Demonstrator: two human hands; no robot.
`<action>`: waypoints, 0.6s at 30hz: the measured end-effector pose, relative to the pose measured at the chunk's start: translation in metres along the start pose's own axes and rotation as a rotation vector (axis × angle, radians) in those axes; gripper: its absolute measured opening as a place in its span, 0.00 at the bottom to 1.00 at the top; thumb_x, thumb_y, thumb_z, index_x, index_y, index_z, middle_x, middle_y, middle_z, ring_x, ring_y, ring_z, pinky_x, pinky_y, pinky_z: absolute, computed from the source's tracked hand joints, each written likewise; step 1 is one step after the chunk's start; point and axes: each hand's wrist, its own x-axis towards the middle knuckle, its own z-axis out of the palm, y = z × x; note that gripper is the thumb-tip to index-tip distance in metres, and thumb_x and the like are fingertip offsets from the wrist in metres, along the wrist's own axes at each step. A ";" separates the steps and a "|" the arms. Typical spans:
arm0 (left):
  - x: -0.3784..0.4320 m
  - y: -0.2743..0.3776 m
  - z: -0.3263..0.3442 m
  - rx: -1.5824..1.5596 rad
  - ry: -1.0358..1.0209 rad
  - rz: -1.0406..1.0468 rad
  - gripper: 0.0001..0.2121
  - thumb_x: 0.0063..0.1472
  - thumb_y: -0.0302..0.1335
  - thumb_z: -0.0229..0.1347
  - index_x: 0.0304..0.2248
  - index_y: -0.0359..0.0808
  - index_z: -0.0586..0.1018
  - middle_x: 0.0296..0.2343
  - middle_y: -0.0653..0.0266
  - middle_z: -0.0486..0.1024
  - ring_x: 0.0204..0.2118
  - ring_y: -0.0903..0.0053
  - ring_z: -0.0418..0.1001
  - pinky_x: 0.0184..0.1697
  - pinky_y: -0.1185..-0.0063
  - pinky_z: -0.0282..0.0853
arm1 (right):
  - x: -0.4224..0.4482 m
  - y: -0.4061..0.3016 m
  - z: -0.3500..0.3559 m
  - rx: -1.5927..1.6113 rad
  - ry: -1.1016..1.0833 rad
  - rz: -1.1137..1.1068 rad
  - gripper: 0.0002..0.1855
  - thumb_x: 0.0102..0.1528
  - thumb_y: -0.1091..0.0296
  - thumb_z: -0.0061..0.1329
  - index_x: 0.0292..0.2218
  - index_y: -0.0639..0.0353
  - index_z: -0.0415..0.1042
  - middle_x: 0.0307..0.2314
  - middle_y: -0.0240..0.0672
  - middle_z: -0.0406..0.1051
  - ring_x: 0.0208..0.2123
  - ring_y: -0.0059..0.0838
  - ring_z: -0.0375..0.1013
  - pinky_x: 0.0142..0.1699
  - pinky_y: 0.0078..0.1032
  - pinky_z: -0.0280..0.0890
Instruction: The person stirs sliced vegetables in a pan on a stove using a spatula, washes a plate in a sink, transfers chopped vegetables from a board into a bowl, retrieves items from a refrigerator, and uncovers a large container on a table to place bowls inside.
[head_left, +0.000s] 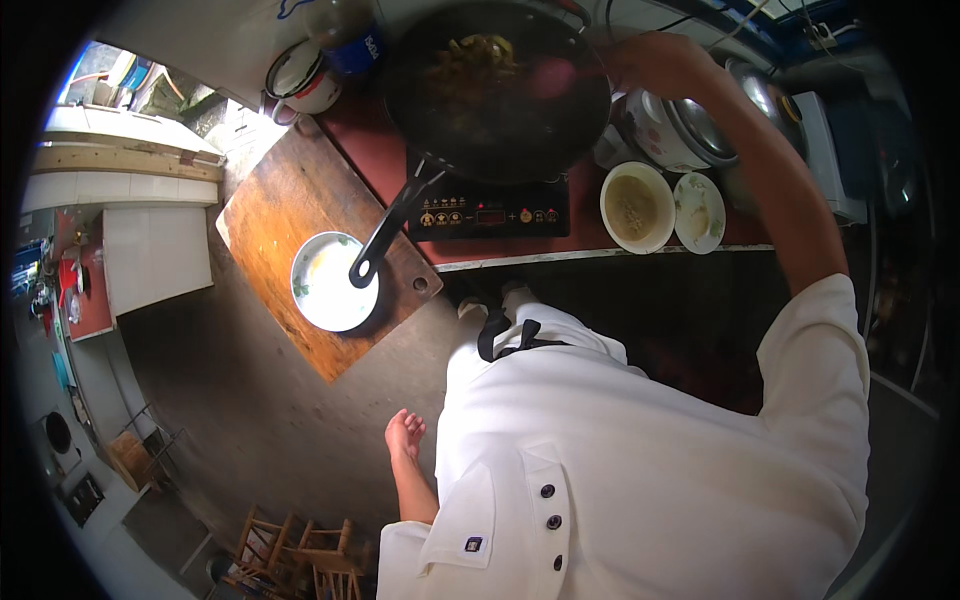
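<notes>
My right hand (654, 66) is closed around the handle of a spatula. The spatula's pink head (551, 78), blurred, is inside a dark wok (495, 142). Browned and yellowish-green pieces of food (480, 56) sit toward the wok's far side. Under the wok is a black induction cooker (487, 206) with lit red indicators. The wok's long black handle (390, 229) points toward me, its end over a white bowl (322, 304) with green leaf patterns. My left hand (406, 433) hangs empty by my side, its fingers loosely curled and slightly apart, above the floor.
The bowl rests on a wooden cutting board (277, 210) that juts past the red counter's edge. A Pepsi bottle (349, 45) and an enamel mug (307, 90) stand left of the wok. Rightward are a bowl of liquid (637, 206), a plate (699, 214) and a lidded pot (660, 127).
</notes>
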 end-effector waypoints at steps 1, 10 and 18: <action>-0.001 -0.004 -0.001 0.052 0.033 0.001 0.15 0.57 0.29 0.50 0.43 0.33 0.67 0.35 0.55 0.70 0.33 0.65 0.72 0.32 0.71 0.70 | 0.000 0.004 0.004 -0.003 -0.003 -0.007 0.13 0.49 0.64 0.42 0.37 0.48 0.73 0.32 0.35 0.72 0.36 0.37 0.71 0.41 0.33 0.65; -0.008 0.011 0.007 0.121 -0.060 0.120 0.15 0.58 0.31 0.49 0.43 0.33 0.67 0.38 0.56 0.68 0.33 0.68 0.71 0.37 0.71 0.68 | 0.053 -0.036 0.059 -0.097 0.182 0.071 0.14 0.49 0.69 0.39 0.37 0.50 0.73 0.33 0.39 0.71 0.36 0.37 0.71 0.36 0.33 0.68; -0.014 0.022 0.022 0.072 -0.099 0.142 0.13 0.59 0.31 0.49 0.42 0.34 0.67 0.33 0.58 0.70 0.29 0.72 0.71 0.31 0.76 0.68 | -0.016 -0.024 -0.021 -0.069 -0.276 -0.173 0.13 0.46 0.68 0.42 0.33 0.60 0.74 0.31 0.41 0.72 0.32 0.42 0.72 0.39 0.33 0.66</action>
